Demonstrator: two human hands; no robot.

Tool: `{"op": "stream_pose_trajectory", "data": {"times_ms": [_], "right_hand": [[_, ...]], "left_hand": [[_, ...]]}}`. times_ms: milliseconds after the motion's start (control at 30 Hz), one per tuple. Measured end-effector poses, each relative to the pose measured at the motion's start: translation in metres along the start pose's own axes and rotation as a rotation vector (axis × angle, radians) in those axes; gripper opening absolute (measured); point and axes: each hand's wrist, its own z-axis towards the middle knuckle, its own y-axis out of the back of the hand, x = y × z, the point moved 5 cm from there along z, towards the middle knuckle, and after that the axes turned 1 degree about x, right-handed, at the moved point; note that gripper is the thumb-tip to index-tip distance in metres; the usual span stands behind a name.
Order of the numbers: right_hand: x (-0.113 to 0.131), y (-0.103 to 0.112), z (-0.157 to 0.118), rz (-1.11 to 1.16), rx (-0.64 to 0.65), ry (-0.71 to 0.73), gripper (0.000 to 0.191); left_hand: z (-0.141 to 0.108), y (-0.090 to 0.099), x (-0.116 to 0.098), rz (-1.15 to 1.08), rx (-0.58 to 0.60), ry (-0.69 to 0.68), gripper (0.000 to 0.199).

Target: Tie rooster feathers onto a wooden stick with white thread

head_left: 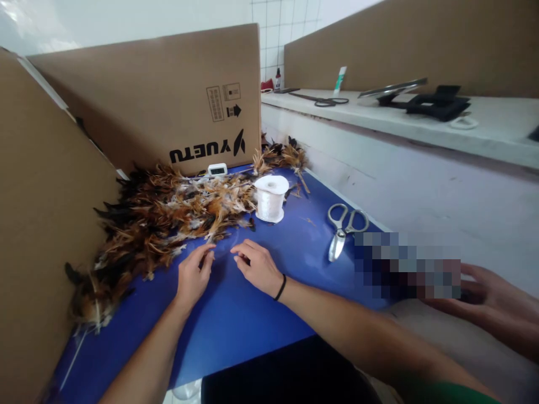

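Observation:
My left hand [194, 275] and my right hand [259, 268] hover over the blue tabletop [236, 320], fingertips facing each other across a small gap. Both have thumb and forefinger brought close together, as in a pinch. Whatever they hold, if anything, is too fine to make out; a faint pale trace shows near the fingertips. Just beyond my right hand stands a white spool [270, 203] wound with clear, shiny thread. A wide pile of brown, black and white feathers [168, 210] spreads past my left hand. Metal scissors [343, 227] lie on the table to the right.
Cardboard boxes [147, 101] wall in the back and left. A small white digital display [218, 169] sits behind the feathers. On the right, a ledge [303, 106] bears black scissors [324, 101] and a tube [339, 80]. Another person's hand [492, 294] reaches in beside a blurred-out patch.

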Motion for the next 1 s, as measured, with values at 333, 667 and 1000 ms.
{"op": "stream_pose_trajectory", "data": {"times_ms": [333,667,1000], "right_hand": [[0.005,0.001,0.0,-0.068,0.01,0.097,0.017],[0.024,0.019,0.003,-0.245,-0.033,0.322,0.017],[0.019,0.021,0.005,-0.34,0.027,0.316,0.017]], "left_hand": [[0.003,-0.021,-0.011,0.154,0.212,-0.397,0.03],[0.061,-0.074,-0.02,0.324,0.714,-0.715,0.053],[0.126,-0.073,0.044,0.525,0.655,-0.594,0.048]]}}
